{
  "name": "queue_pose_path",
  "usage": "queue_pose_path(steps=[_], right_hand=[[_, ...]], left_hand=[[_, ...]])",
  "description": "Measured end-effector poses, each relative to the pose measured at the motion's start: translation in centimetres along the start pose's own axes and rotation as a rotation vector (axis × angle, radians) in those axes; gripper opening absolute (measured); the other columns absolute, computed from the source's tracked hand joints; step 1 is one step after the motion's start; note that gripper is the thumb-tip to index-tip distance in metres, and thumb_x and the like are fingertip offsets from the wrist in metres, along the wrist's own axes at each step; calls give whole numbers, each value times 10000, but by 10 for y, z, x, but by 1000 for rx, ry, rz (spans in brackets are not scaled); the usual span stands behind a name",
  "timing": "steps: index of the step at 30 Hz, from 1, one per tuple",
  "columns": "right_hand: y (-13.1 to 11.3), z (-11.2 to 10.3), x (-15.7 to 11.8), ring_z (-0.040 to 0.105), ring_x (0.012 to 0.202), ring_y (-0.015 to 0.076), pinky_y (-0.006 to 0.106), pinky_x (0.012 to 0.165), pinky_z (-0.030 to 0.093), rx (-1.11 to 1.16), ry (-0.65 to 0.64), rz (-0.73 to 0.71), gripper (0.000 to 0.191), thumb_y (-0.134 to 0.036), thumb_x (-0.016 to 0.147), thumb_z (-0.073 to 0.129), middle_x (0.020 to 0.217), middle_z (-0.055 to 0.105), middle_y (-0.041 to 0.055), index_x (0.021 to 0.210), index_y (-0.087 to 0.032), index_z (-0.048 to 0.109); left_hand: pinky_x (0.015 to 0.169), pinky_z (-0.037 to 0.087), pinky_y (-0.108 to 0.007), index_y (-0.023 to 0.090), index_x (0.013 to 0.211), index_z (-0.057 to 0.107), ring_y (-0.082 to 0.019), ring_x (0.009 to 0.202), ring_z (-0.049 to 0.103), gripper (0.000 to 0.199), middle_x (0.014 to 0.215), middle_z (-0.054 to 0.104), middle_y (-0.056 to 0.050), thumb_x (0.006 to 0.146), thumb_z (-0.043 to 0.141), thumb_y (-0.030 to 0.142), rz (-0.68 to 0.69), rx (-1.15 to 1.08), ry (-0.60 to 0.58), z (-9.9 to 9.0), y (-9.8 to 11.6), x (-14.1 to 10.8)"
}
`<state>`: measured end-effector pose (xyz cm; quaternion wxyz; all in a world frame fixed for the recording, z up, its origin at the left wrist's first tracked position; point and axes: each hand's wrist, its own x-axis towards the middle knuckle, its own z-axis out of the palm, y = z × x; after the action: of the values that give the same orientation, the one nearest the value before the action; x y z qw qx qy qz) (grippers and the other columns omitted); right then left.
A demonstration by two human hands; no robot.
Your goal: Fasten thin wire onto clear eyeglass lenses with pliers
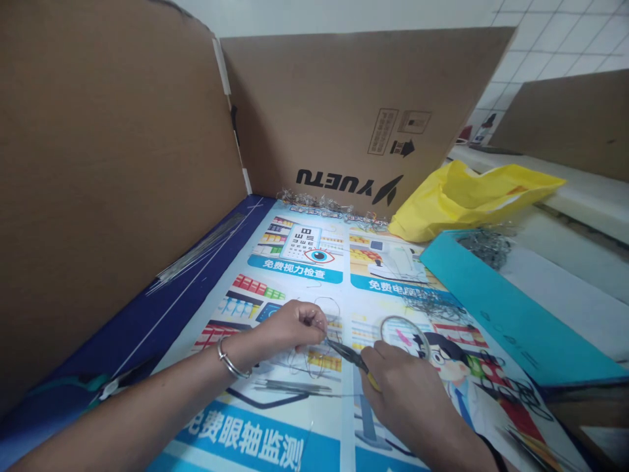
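Observation:
My left hand, below a silver bangle, is closed in a pinch on a thin wire. Fine loops of this wire hang below the fingers. My right hand is wrapped round the handles of pliers, a bit of yellow grip showing. The plier jaws meet the wire right beside my left fingertips. A round clear ring, perhaps a tape roll, lies just beyond my right hand. Under the hands, a bundle of straight wires rests on the printed poster.
Tall cardboard panels wall the left and back. Tangled wire lies right of centre. A yellow bag and a turquoise box with a wire clump stand right. Green-handled cutters and long wires lie left.

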<state>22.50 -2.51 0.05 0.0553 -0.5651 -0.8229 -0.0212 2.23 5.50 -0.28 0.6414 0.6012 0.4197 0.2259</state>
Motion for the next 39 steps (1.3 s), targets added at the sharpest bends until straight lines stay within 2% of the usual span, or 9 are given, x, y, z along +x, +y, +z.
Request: queue_pose_path(steps=[4,10,14,24,32,39], right_hand=[[-1,0,-1,539,612,174,294,516,194,-35,34,-11,143,-87,706,497,685,587,22,715,-210,570],[-2,1,-5,528,600,181,296,510,185,-85,81,-28,151,-73,686,526,675,580,24,705,-213,578],[-1,-1,-5,529,588,179,296,505,178,-101,78,-10,144,-74,687,537,663,579,22,702,-212,577],[-1,-4,-2,536,586,166,291,503,189,-88,69,0,127,-86,689,538,664,588,17,702,-207,575],[0,0,-4,530,568,163,280,494,186,-53,110,-4,129,-87,675,537,641,574,6,677,-212,570],[1,3,-4,514,565,158,280,501,182,-46,140,-20,140,-74,665,530,639,571,9,678,-208,567]], left_hand=[[412,289,-174,138,666,585,-41,434,385,92,566,517,47,601,594,203,-13,30,40,1,2,-1],[489,374,-196,153,648,580,-61,457,468,51,543,535,52,598,571,159,14,10,3,-1,-1,0],[487,365,-191,155,655,581,-74,476,504,69,537,554,47,591,558,139,-3,12,-13,-5,1,0],[480,354,-195,153,653,539,-66,450,505,37,543,520,60,620,556,160,6,-36,-18,-2,5,-5],[472,337,-190,161,672,554,-73,446,493,53,481,532,62,628,527,152,20,87,-4,-3,-2,-4],[469,336,-196,153,719,609,-74,425,482,107,455,546,57,638,540,167,-46,145,-9,-3,-3,-1]])
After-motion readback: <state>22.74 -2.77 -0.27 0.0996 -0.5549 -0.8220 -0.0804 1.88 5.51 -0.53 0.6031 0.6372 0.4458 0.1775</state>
